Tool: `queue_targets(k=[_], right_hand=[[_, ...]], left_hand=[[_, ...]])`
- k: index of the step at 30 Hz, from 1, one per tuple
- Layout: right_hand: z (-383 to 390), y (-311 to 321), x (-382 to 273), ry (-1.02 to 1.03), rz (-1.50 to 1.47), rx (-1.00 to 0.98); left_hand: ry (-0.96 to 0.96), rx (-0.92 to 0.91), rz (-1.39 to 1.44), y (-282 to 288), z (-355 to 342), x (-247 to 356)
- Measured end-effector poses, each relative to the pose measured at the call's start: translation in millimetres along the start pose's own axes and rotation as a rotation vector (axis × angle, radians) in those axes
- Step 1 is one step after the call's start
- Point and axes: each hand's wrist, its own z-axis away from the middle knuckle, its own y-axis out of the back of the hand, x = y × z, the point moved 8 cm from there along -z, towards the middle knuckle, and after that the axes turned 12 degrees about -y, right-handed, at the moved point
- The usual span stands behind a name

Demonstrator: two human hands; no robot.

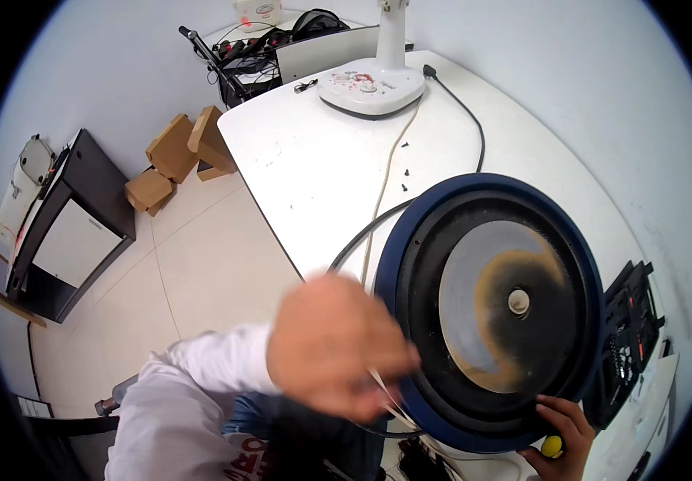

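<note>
Clenching the left hand [338,345] just beside the cooker [434,421], at its near left edge, badly blurred; cannot tell whether gripping the thin white leads [396,410] visible there or merely passing over them. Curling the right hand [574,433] around a yellow handle [552,446] at the cooker's near right, with fingertips against its blue rim.

Can see the cooker lying open side up on the counter [322,176], with the plate [466,280] seated inside, browned and blackened around a pale cap [519,301] at its middle.

Can count three small screws [407,172] lying loose beyond the cooker's far left edge. Would judge things partway along: screws out and not set back, plate and cap in place; cannot tell where the screws belong.

Can make out an open tool case [630,337] just right of the cooker, a loose black plug [430,71] well behind it, and a white stand [371,84] beside that plug. Farther off, left of the cooker and down on the floor, can spot brown boxes [173,152] and a dark cabinet [81,240].
</note>
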Motion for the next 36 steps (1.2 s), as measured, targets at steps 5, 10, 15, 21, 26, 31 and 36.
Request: queue_targets(k=[5, 10, 15, 21, 26, 31, 36], right_hand=[[3.2, -2.3, 6.8, -0.038, -0.029, -0.02], [-2.6, -2.9, 0.8, -0.027, -0.036, -0.06], [-6.1, -4.3, 5.2, -0.051, -0.047, -0.131], [-11.9, -4.3, 3.7, -0.057, -0.103, -0.212], [-16.7, -2.5, 8.5, -0.094, -0.005, -0.207], [-13.0, -6.1, 17.2, -0.022, -0.151, -0.25], [-12.4, -4.8, 22.1, 0.118, -0.204, -0.209]], left_hand=[[0.597, 0.084, -0.029, 20.1, 36.1, -117.9], [0.647, -0.216, -0.269, 5.5, 47.9, -193.2], [0.594, -0.398, -0.298, -25.0, 48.4, -220.0], [0.469, -0.504, -0.345, -55.6, 46.3, -223.9], [0.459, -0.476, -0.399, -66.4, 47.2, -229.1], [0.484, -0.25, -0.214, -41.7, 22.1, -207.2], [0.41, -0.108, 0.217, -31.9, -44.7, -126.9]])
